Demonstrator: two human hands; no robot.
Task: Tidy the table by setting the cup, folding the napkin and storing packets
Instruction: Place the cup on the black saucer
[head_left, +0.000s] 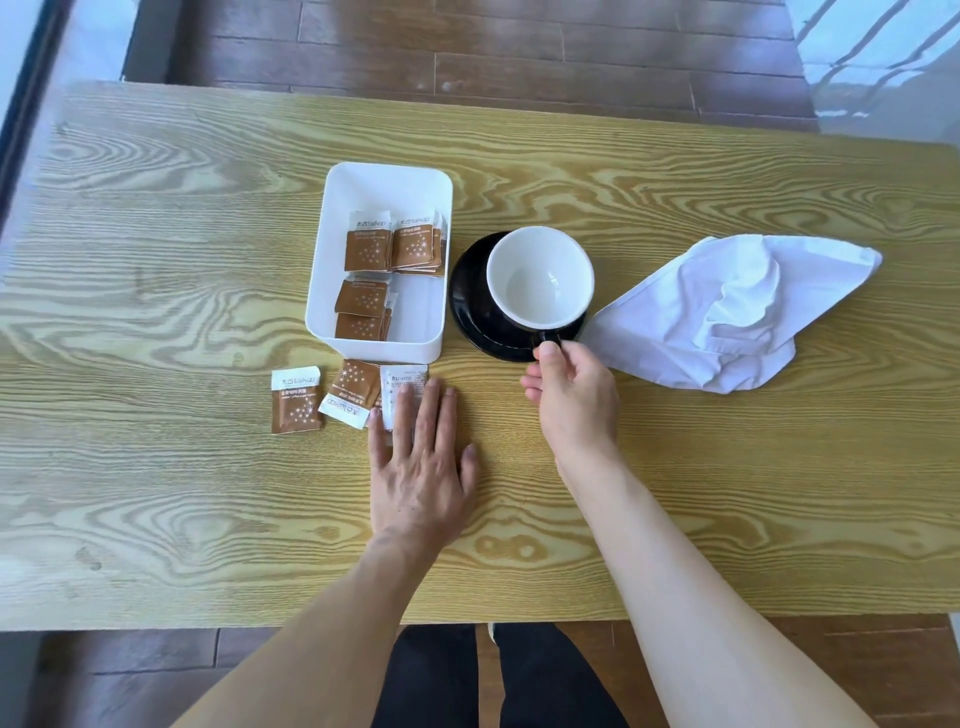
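Cup (540, 278) handle pinched by R hand (574, 397), L hand (421, 467) flat, maybe touching packet (402, 395).

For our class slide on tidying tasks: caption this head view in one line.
Right hand pinches the cup handle on its saucer; left hand rests flat by loose packets.

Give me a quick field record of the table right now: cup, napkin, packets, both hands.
cup: cup upright, empty, on black saucer
napkin: white napkin crumpled, unfolded, right of the saucer
packets stored: several in white box
packets loose: three on table, near the box
left hand: flat, fingers on one loose packet
right hand: grip on the cup handle
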